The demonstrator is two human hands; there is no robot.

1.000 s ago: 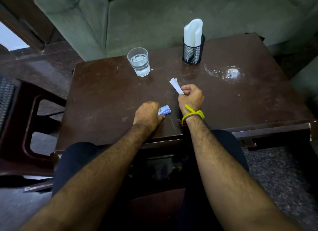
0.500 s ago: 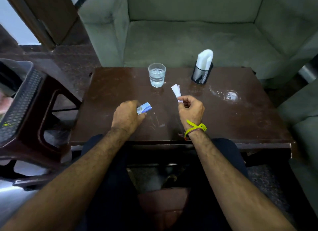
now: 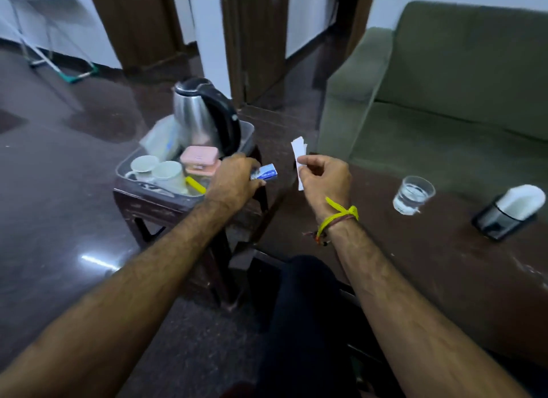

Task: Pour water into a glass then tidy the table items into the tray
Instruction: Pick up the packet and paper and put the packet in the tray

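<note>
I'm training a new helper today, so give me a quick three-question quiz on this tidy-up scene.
1. True or false: the clear water glass sits inside the grey plastic tray.
2. Which hand holds the small blue packet?
3. The right hand pinches: A) a white paper strip B) a spoon C) a lid.

Key: 1 false, it stands on the dark brown table. 2 the left hand. 3 A.

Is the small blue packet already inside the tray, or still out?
Still out. The left hand holds the blue packet just beside the tray, past its right edge.
</note>
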